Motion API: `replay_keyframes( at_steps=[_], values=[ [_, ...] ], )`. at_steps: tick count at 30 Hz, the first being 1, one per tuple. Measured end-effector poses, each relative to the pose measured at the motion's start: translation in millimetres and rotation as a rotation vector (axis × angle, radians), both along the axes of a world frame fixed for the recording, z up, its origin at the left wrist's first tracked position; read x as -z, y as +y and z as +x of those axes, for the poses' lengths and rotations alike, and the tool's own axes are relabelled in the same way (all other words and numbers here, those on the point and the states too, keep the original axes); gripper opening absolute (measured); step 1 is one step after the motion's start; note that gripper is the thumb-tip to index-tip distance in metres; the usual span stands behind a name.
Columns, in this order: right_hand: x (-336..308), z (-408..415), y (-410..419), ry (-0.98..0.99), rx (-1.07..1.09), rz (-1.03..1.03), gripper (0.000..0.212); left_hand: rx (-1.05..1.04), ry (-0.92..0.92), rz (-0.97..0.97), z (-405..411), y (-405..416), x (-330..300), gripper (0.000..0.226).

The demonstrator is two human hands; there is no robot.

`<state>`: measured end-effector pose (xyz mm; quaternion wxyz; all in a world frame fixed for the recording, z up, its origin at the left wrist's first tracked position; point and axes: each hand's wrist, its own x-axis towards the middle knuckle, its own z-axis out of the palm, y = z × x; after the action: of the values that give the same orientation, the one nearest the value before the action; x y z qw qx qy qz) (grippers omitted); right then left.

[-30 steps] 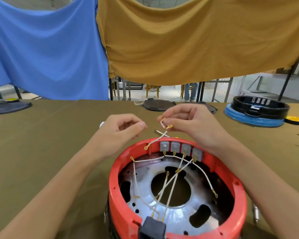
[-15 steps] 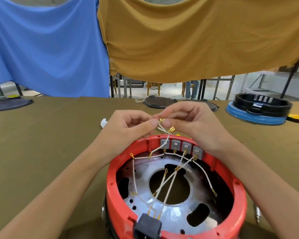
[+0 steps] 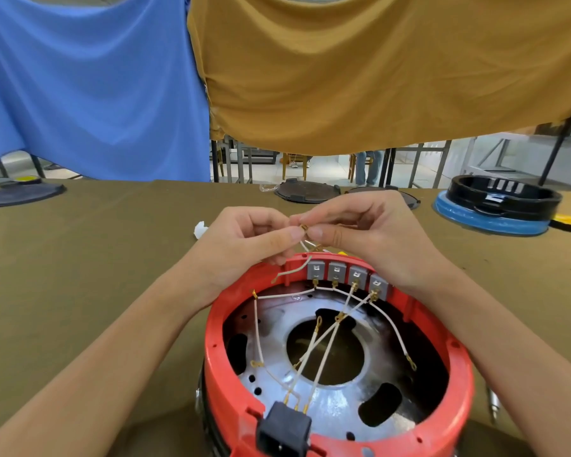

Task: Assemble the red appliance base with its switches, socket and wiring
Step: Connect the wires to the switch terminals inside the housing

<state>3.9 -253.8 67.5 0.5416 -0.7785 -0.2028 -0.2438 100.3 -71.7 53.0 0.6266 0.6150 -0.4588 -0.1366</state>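
Head view shows you the olive-cloth counter (image 3: 80, 258) carrying the round red plastic appliance base (image 3: 340, 357), which sits open side up at the near edge, its axis vertical. The row of four grey switch blocks (image 3: 346, 275) runs along the far wall, and the black power socket (image 3: 284, 430) sits in the near wall, so the socket-to-switch line points straight away from you. White leads with brass terminals (image 3: 323, 354) cross the silver inner plate (image 3: 330, 407) along that same line.

Your left hand (image 3: 244, 245) and right hand (image 3: 363, 232) meet just above the far rim, each with thumb and fingers curled in a pinch on the thin white wire with a small brass connector (image 3: 304, 229). The wire's long axis drops from the pinch toward the left end of the switch row.

For this step, I judge you should grip close behind the connector, keep it square to its tab, and push along the wire's own line so the brass does not bend. Hold the slack away from the neighbouring leads. Which terminal it is meant for cannot be told.
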Motion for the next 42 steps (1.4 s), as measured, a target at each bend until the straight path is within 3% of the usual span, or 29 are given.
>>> replay_keyframes(
  at_steps=[4,6,9,18,25,28,33,39,42],
  values=[
    [-1,-1,0,0.015,0.07,0.025,0.032,-0.033,0.111,-0.078,3,-1,0,0.009],
    [0,-1,1,0.049,0.109,-0.064,0.037,-0.049,0.146,-0.104,3,-1,0,0.01],
    [3,1,2,0.104,0.125,-0.105,0.034,-0.076,0.165,-0.104,4,-1,-1,0.012],
    [2,-1,1,0.213,0.005,0.132,0.023,-0.078,0.064,-0.029,6,-1,0,0.013],
    [2,0,-3,0.337,-0.027,0.202,0.024,-0.111,0.004,0.016,10,-1,2,0.016],
    [2,-1,-3,0.301,0.04,0.11,0.025,-0.116,0.0,0.064,11,-1,3,0.017],
    [2,-5,-1,0.133,0.266,-0.223,0.013,-0.127,-0.107,0.172,10,0,4,0.021],
    [-2,-5,1,0.118,0.307,-0.284,0.002,-0.115,-0.167,0.162,10,1,5,0.005],
    [-5,-7,-3,0.137,0.334,-0.319,0.002,-0.141,-0.243,0.337,15,4,6,0.019]
  ],
)
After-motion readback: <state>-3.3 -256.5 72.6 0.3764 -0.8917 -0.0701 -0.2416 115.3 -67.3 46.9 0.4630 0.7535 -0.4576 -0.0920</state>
